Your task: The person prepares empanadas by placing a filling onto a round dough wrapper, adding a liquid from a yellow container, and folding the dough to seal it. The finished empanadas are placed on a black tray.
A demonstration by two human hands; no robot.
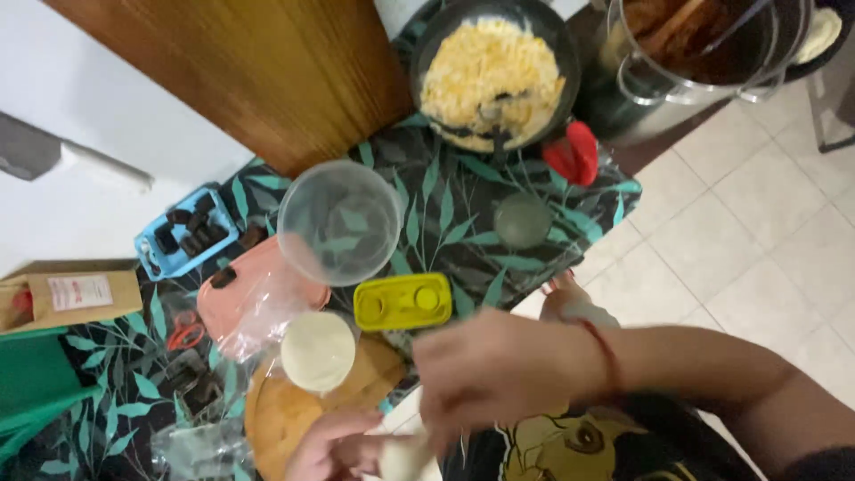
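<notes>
My left hand is at the bottom edge, curled against a pale lump of dough. My right hand, blurred and with a red thread at the wrist, reaches in from the right; its fingers press on the same lump. Just beyond the hands a flat white dough disc lies on a round wooden board. A yellow rectangular mould sits behind the disc on the leaf-patterned tablecloth.
A clear plastic bowl, a pink tray under a plastic bag, a blue tray of dark pieces, red scissors and a brown packet lie left. At the far edge are a black pan of yellow crumbs, a red holder and a steel pot.
</notes>
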